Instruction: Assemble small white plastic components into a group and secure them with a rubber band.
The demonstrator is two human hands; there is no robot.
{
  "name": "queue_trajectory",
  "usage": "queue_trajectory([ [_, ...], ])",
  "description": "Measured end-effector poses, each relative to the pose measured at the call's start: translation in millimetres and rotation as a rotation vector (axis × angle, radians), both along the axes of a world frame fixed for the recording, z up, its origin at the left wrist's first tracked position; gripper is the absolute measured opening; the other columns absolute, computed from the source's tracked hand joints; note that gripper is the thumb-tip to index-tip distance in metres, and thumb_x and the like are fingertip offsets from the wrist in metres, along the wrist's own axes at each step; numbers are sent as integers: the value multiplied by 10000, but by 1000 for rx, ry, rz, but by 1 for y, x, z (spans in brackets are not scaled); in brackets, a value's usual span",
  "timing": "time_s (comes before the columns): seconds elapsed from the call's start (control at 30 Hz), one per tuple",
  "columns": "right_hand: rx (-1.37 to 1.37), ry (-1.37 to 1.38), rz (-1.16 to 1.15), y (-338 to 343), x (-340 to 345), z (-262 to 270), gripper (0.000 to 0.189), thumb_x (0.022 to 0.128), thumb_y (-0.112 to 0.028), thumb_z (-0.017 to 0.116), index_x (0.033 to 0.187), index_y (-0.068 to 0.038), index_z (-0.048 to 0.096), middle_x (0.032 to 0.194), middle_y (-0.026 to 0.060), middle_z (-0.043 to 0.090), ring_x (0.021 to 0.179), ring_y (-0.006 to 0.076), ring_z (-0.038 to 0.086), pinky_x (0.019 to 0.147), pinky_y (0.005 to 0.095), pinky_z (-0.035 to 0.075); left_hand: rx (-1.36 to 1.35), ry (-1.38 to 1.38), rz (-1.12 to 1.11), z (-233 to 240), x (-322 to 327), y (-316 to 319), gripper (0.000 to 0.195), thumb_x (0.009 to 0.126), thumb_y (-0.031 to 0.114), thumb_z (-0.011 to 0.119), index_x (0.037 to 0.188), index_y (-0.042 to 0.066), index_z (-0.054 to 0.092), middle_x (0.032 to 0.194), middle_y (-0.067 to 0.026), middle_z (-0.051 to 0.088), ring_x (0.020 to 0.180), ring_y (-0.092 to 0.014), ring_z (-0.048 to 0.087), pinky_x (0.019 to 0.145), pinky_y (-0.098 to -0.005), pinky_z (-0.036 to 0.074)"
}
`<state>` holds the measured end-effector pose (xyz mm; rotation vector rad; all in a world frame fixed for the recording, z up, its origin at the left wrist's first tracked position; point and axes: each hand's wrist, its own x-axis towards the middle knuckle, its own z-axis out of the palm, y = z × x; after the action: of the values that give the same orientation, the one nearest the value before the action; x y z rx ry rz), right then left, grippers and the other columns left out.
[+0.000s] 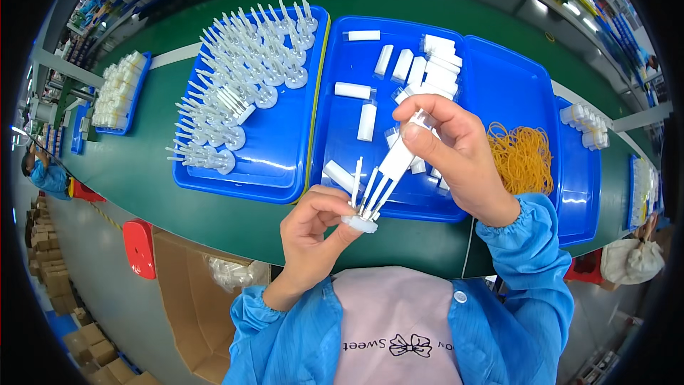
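Observation:
My left hand (320,235) pinches the round whitish base of a pronged plastic piece (360,223) between thumb and fingers. Several thin white prongs rise from that base. In my right hand (459,155) is a white sleeve with a clear end (398,158), held tilted above the prongs. The sleeve's lower end meets some prong tips; one prong stands apart on the left. Whether any tips are inside the sleeve I cannot tell. Below both hands lies a blue tray (347,155) with several more white sleeves (441,67), some hidden behind my right hand.
On the left, a blue tray (272,171) carries many upright pronged pieces (251,59). Orange rubber bands (521,158) fill part of a right-hand tray (507,75). Bundled white pieces (585,120) lie beyond. A cardboard box (192,305) and red stool (139,248) stand by the green table (240,230).

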<state>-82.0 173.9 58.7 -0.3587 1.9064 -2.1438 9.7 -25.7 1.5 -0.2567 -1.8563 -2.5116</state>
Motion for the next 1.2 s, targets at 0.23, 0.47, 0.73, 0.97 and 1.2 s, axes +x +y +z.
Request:
queue_trajectory([
  [0.23, 118, 179, 147, -15, 18, -8, 215, 901, -158, 648, 1051, -5, 628, 1009, 38, 628, 954, 109, 564, 855, 273, 450, 55, 41, 78, 0, 1, 9, 236, 832, -41, 683, 1002, 2, 524, 1002, -100, 542, 907, -146, 600, 806, -296, 526],
  [0.47, 232, 193, 250, -15, 8, -5, 275, 928, -208, 611, 1134, -26, 632, 1019, 54, 625, 1001, 132, 560, 885, 291, 442, 22, 61, 113, -6, -2, 5, 238, 834, -45, 678, 1003, 2, 518, 1015, -101, 550, 906, -144, 602, 812, -289, 521],
  [0.73, 1254, 906, -49, -24, -58, -62, 342, 806, -364, 663, 869, -29, 683, 846, 116, 643, 933, 279, 574, 828, 430, 377, 56, 58, 247, 2, -16, -15, 242, 834, -41, 683, 1022, -6, 537, 1033, -89, 585, 925, -149, 632, 788, -261, 512],
  [0.97, 1352, 1036, 84, -49, -46, -76, 244, 733, -195, 674, 909, -28, 649, 784, 104, 649, 866, 268, 606, 751, 395, 390, 26, 68, 332, -1, -16, -20, 228, 820, -32, 699, 1025, -22, 598, 1022, -78, 581, 892, -141, 618, 759, -250, 506],
  [1.2, 1399, 1193, 199, -62, -35, -73, 224, 723, -133, 649, 930, -52, 630, 723, 96, 644, 653, 201, 623, 640, 339, 395, -24, 41, 336, 0, -15, -22, 214, 823, -23, 702, 1023, -24, 627, 1021, -77, 577, 863, -125, 598, 741, -235, 487],
])
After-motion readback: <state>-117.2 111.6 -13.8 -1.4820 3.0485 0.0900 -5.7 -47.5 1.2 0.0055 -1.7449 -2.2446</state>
